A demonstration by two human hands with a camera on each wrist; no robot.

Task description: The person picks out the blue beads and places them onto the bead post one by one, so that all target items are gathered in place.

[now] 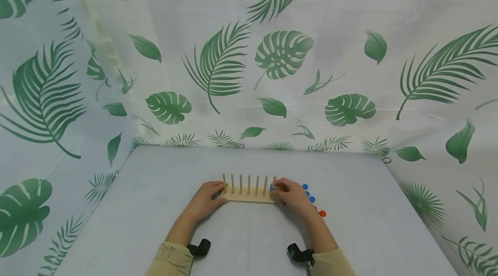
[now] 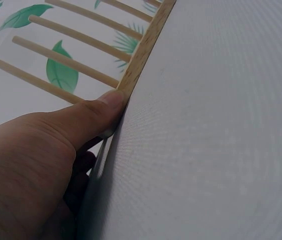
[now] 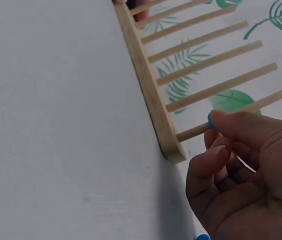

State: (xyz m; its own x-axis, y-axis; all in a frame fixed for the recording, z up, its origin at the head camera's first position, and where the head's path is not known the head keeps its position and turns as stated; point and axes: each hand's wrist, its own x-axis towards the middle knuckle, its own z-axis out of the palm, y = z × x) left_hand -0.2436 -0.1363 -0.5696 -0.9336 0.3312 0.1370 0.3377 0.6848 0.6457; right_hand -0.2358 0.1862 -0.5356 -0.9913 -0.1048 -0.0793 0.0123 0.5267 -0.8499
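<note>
Head view has the peg rack (image 1: 249, 198) mid-worktop (image 1: 155, 172), between its left and right edges. Left hand (image 1: 204, 201): grip clamped on the rack's left end. Right hand (image 1: 294, 197): grip pinching a blue ring (image 3: 211, 120), seemingly around the end peg (image 3: 276, 96). I'd call this mid-threading; next move wants it lowered straight, then released. Loose rings (image 1: 312, 199) lie toward the right edge.

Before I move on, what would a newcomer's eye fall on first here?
Probably the large green leaf prints on the white backdrop. Then, on the table, the wooden board with seven upright pegs, held at its left end by the left hand, while the right hand pinches a blue bead at the rightmost peg. Loose blue beads and red beads lie beside that hand.
</note>
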